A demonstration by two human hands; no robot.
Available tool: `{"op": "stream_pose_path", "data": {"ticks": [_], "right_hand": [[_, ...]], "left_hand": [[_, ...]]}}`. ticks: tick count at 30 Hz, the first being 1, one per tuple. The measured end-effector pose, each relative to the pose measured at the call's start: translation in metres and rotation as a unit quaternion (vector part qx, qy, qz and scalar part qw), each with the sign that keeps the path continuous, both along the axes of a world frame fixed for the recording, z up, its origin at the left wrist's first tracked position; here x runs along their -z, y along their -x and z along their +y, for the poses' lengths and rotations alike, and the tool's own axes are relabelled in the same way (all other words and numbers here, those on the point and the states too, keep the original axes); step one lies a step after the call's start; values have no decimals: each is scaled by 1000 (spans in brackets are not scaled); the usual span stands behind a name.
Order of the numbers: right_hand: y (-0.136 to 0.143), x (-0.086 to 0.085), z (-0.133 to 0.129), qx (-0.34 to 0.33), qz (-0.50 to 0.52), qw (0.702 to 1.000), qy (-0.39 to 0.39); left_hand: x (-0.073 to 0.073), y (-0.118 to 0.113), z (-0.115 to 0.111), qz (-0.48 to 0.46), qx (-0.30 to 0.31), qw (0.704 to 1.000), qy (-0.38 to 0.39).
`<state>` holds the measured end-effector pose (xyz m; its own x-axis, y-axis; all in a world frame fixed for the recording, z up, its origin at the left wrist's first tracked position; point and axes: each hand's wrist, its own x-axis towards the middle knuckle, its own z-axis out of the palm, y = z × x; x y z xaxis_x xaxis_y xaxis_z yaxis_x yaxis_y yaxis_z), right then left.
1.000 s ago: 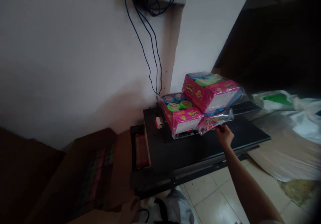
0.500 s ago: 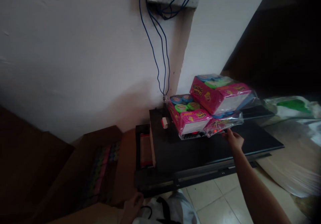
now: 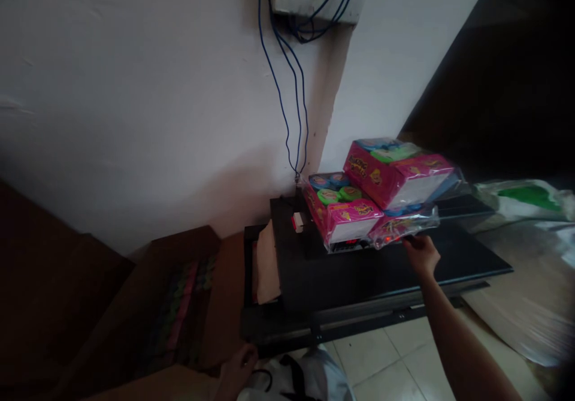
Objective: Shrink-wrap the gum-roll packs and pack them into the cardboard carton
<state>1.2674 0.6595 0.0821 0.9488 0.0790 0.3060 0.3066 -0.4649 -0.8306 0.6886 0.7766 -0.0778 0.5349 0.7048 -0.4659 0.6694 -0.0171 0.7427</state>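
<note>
My right hand point(image 3: 423, 255) reaches over a black tabletop point(image 3: 359, 287), fingers pinched together at the front of a device with a red lit display point(image 3: 351, 243). What lies between the fingertips, if anything, is hidden. Above the device are plastic-wrapped pink boxes: a left box point(image 3: 348, 218) with blue and green round lids, and an upper box point(image 3: 395, 176) resting on a lower box point(image 3: 395, 224). Low in the view, my left hand point(image 3: 238, 368) is dim and curled, near the open carton; its grip is hidden.
The open carton point(image 3: 224, 299) at lower left holds rows of colourful items. A small red-and-white box point(image 3: 297, 222) lies on the tabletop. Blue wires point(image 3: 299, 101) hang down the wall from an electrical box point(image 3: 314, 2). Large plastic bags point(image 3: 525, 275) stand at right.
The view has shifted slightly, so things sit a little lower and further right. A tan flap now covers the red thing at the table's left end. Both hands stay nearly in place.
</note>
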Motion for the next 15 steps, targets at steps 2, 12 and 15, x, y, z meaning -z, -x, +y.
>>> {"op": "stream_pose_path", "data": {"ticks": [2, 12, 15], "right_hand": [[2, -2, 1, -5, -24, 999, 33], [17, -16, 3, 27, 84, 996, -8], [24, -22, 4, -2, 146, 987, -69]], "left_hand": [[-3, -2, 1, -3, 5, 1000, 7], [-9, -6, 1, -6, -8, 999, 35], [-6, -4, 1, -17, -13, 999, 42]]}}
